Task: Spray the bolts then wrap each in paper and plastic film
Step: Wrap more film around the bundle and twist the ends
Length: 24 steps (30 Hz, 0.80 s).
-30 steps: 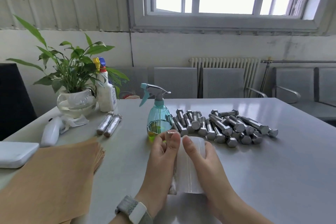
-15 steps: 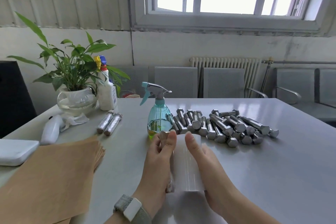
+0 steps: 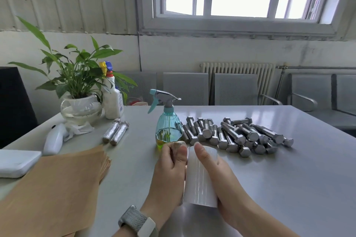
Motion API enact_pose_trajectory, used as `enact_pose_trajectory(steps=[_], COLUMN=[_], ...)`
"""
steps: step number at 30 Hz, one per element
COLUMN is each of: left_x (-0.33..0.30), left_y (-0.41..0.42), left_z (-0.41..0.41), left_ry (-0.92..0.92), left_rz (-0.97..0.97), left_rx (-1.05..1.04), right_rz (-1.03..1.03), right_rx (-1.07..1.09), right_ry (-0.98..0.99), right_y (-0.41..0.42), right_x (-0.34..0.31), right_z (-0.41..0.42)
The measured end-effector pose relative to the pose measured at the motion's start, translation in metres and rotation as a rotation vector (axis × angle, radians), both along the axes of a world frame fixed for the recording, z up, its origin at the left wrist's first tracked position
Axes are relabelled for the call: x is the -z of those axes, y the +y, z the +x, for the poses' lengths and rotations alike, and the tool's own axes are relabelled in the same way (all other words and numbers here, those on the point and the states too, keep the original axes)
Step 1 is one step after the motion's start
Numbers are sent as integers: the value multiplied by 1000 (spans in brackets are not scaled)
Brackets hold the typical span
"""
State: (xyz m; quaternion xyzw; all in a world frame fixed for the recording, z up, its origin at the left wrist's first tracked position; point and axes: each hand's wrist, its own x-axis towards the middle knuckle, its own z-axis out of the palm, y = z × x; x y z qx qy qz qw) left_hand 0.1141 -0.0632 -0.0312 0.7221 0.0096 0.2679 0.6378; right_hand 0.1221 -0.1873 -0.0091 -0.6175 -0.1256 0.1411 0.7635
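While the left hand [image 3: 169, 171] curls its fingers round a paper-wrapped bolt [image 3: 178, 147], only the brownish tip showing above the thumb, the right hand [image 3: 217, 177] grips the white roll of plastic film [image 3: 200, 181] just beside it; the film seems to touch the bolt, though the hands hide the join; behind them on the grey table [image 3: 289, 179] stands a teal spray bottle [image 3: 168, 127]; right of it lies a heap of bare steel hex bolts [image 3: 238, 134]; two film-wrapped bolts [image 3: 115, 132] rest near a stack of brown paper sheets [image 3: 57, 188].
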Motion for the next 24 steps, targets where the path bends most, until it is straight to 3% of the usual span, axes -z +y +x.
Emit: enact_pose_trajectory(steps=[4,6,10,12,15,20,24], left_x=[-7,-12,-9,-6,-4,-12,-9], left_y=[-1,-5,-10,-8,-10,-17,-21], left_z=[-2,-4,-11,-12,-9,-13,-10], left_ry=[15,32,137,195,155,-10,-67], left_rz=[-87,-226,-630,-719,-589,-17,21], left_rx=[-8,32,354,446,330,7,-79], right_rz=[-24,-71,-191,-251,-269,-216,-169], right_rx=[70,136,224,260,334,398,460], right_ry=[-100,-161,-240,-262,-204,-202,-363], right_y=[1,4,3,2,1,4,8], right_x=[3,4,9,10,9,6,2], right_z=[0,-2,-3,-2,2,0,-11])
